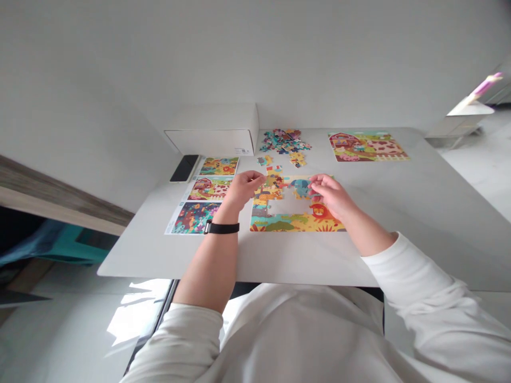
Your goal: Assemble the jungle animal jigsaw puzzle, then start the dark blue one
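From your head view, the animal jigsaw puzzle (pixel 281 223) lies on the white counter (pixel 311 258) in front of you, between your two hands. A gap shows in its middle, with the red-maned lion (pixel 319 211) to the right of it and the blue elephant (pixel 300 186) above. Your left hand (pixel 246 186) is over the puzzle's upper left edge, thumb and fingers drawn together; you cannot tell from here whether a piece is pinched between them. Your right hand (pixel 328 194) is at the right side, fingers loosely bent just beside the elephant; whether they grip anything cannot be told either. A black wristband (pixel 223 228) circles your left wrist.

Beyond the puzzle is a heap of loose pieces (pixel 281 141), with a few yellow pieces (pixel 297 159) near its front edge. To your left lie a picture sheet (pixel 209 189) with three printed scenes and a dark-screened smartphone (pixel 184 168), in front of a white box (pixel 211 142). A farm puzzle (pixel 367 147) lies at the far right.
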`<state>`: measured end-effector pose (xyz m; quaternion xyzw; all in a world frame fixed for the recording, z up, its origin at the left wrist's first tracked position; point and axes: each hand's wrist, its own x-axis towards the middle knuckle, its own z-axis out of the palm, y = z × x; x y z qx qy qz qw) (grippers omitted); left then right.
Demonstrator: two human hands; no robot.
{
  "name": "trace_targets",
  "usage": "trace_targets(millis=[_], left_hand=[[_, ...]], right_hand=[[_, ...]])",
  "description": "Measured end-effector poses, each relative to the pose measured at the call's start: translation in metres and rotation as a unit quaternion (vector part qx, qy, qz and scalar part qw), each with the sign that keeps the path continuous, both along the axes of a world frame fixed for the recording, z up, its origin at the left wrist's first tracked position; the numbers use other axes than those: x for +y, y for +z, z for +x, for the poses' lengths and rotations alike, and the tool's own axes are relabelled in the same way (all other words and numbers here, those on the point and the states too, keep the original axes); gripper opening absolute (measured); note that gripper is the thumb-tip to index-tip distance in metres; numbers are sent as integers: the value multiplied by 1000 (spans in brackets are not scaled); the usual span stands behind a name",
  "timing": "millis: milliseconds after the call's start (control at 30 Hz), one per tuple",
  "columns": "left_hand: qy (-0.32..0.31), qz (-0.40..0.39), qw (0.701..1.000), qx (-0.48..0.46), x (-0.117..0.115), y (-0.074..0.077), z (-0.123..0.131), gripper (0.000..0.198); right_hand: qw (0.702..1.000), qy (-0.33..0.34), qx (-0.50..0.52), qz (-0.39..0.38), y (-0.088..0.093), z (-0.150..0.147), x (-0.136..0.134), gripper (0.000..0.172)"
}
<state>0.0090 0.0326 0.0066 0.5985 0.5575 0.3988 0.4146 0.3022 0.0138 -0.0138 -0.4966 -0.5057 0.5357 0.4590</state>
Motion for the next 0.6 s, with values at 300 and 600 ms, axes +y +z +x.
trace_targets(millis=[300, 600], left_hand=[[11, -21, 999, 29, 3, 1, -10, 39], [-19, -35, 999, 32, 3, -5, -6, 37]], right_hand=[[1000, -6, 14, -6, 0, -1, 0, 53], [1000, -1, 1, 9, -2, 0, 1, 49]])
